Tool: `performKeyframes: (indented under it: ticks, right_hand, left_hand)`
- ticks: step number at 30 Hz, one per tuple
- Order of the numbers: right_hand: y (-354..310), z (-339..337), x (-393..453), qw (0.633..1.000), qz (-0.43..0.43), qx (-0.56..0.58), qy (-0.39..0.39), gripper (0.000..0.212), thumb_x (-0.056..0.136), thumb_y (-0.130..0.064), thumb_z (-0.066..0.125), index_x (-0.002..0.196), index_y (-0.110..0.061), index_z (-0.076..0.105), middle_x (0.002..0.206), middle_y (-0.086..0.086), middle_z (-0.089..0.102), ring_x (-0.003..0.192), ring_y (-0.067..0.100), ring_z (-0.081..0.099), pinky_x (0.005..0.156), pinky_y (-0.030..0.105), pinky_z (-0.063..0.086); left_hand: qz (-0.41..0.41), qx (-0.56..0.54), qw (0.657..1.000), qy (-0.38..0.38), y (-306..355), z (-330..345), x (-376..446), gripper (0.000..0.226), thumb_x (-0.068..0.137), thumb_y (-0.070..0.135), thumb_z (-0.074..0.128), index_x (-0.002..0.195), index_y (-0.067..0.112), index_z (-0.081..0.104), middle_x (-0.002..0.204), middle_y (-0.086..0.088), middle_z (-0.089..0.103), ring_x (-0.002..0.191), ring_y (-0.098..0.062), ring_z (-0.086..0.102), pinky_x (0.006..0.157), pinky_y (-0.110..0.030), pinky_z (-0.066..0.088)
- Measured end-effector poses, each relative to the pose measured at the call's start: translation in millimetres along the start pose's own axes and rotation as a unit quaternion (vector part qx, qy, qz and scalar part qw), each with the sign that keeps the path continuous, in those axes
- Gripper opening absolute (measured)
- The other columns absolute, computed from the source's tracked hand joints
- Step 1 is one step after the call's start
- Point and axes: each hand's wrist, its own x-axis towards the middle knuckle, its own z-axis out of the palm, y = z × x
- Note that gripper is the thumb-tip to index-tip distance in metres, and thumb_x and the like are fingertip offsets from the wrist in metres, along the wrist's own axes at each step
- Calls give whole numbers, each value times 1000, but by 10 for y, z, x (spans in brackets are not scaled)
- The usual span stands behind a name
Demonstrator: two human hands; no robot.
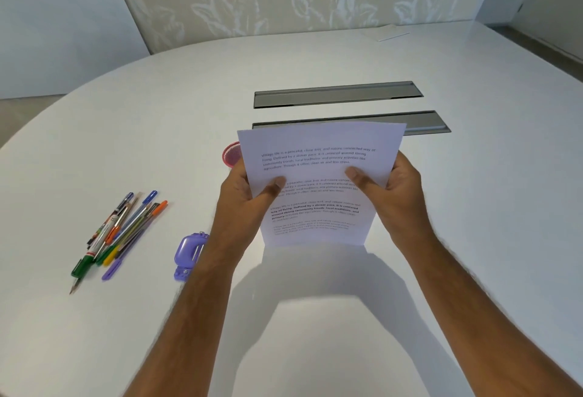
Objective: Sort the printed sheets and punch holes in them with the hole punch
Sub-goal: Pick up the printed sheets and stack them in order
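Observation:
I hold the printed sheets (318, 160) upright in front of me, their bottom edge resting on or just above the white table (157, 131). My left hand (244, 190) grips their left edge with the thumb on the printed face. My right hand (389, 187) grips the right edge the same way. Black text paragraphs cover the top page. The purple hole punch (188, 254) lies on the table to the left of my left forearm, which partly hides it.
A pile of several pens and pencils (121, 232) lies at the left. A pink mesh cup (232, 152) peeks out behind the sheets. Two grey cable slots (337, 94) are set into the table beyond. A white card (386, 32) lies at the far edge.

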Motion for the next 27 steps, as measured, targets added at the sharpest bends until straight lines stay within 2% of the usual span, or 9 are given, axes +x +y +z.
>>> performKeyframes:
  ticks: [3, 7, 13, 17, 20, 22, 27]
  right_hand:
    - [76, 4, -32, 1000, 9, -1, -1, 29, 85, -30, 84, 110, -35, 69, 109, -9, 80, 91, 18, 79, 73, 38, 67]
    - [14, -11, -23, 1000, -14, 16, -2, 28, 86, -34, 84, 109, -41, 69, 110, -10, 80, 92, 19, 79, 69, 29, 64]
    - [138, 20, -78, 1000, 3, 16, -12, 32, 88, -23, 84, 113, -35, 68, 110, -8, 79, 94, 18, 77, 72, 30, 63]
    - [105, 7, -59, 999, -21, 34, -10, 33, 87, -27, 83, 112, -42, 67, 110, -8, 79, 95, 20, 77, 71, 29, 63]
    - [178, 14, -96, 1000, 3, 17, -8, 34, 86, -29, 84, 112, -42, 67, 110, -9, 78, 95, 16, 77, 71, 28, 63]
    - [245, 21, -139, 1000, 20, 4, -6, 36, 85, -31, 85, 116, -36, 67, 111, -8, 78, 96, 15, 77, 72, 27, 62]
    - [245, -43, -135, 999, 26, -43, -19, 34, 84, -38, 83, 113, -35, 64, 107, -16, 77, 91, 15, 78, 71, 33, 67]
  left_hand:
    - [-16, 18, 1000, 11, -61, 8, -17, 26, 96, 18, 74, 122, 18, 69, 115, 7, 79, 101, -18, 77, 79, -28, 61]
    - [17, -1, 1000, 13, -6, 18, -16, 28, 96, 26, 72, 123, 32, 68, 120, 10, 77, 103, -18, 76, 76, -25, 62]
    - [-38, 10, 999, 28, -123, 106, -78, 35, 96, 19, 73, 129, 23, 66, 118, 9, 78, 101, -15, 76, 83, -33, 65]
    - [-10, 3, 1000, 28, -93, 97, -74, 31, 93, 28, 72, 123, 36, 67, 117, 12, 78, 102, -19, 75, 79, -27, 64]
    - [-36, -12, 999, 13, -134, 108, -97, 33, 94, 26, 74, 126, 30, 67, 116, 12, 79, 102, -15, 76, 76, -22, 62]
    - [-50, -14, 999, 12, -171, 106, -121, 33, 94, 23, 74, 126, 27, 68, 115, 11, 79, 101, -15, 77, 75, -20, 61]
    - [-40, -28, 998, 34, -153, 44, -127, 22, 93, 22, 76, 112, 34, 74, 112, 10, 81, 93, -14, 78, 70, -19, 60]
